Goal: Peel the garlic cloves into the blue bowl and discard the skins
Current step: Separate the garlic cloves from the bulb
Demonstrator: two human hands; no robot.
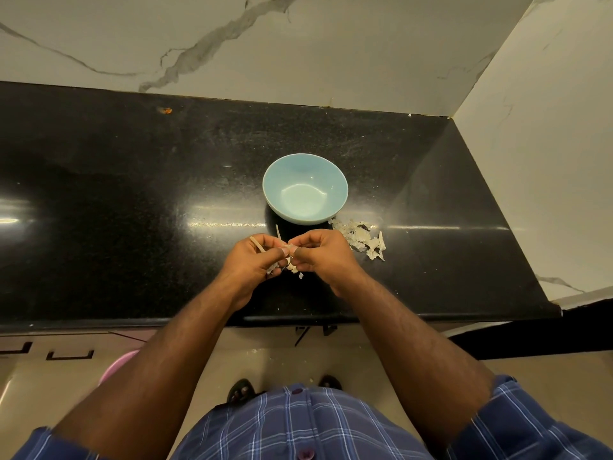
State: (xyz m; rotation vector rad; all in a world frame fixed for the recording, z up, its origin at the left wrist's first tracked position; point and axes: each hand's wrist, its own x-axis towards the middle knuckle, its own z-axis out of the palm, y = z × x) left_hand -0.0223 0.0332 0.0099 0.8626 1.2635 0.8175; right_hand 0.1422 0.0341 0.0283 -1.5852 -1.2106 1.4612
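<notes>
Black shiny stone counter (132, 200), long and wide, with bright light streaks on it. White marble wall (298, 44) with grey veins behind, and more white marble on the right side. Tan floor (272, 356) below the counter edge, with bits of pale skin dropped on it. Blue checked shirt (298, 426) at the bottom, sleeves rolled up on both bare arms. Pink round thing (117, 366) low on the left, mostly hidden by an arm.

Blue bowl (275, 194) on the counter, near the middle, upright, nothing seen inside. Just behind both hands.

Left hand (252, 263) and right hand (323, 257) close together, above the counter, just in front of the bowl. Fingers of both curled in, tips meeting in the middle. Garlic clove (292, 267) pinched between them, small and pale, mostly hidden by fingers. Thin strip of skin (278, 233) sticking up from between the thumbs. Pale dry stalk (257, 243) poking out past the left thumb, held in the left hand too. Loose flakes hanging under the fingers.

Pile of garlic skins (363, 239) on the counter, just to the right of the bowl and near the right hand, papery and white.

Small orange spot (165, 110) far back on the counter, by the wall. Tiny white crumbs near the front edge.
</notes>
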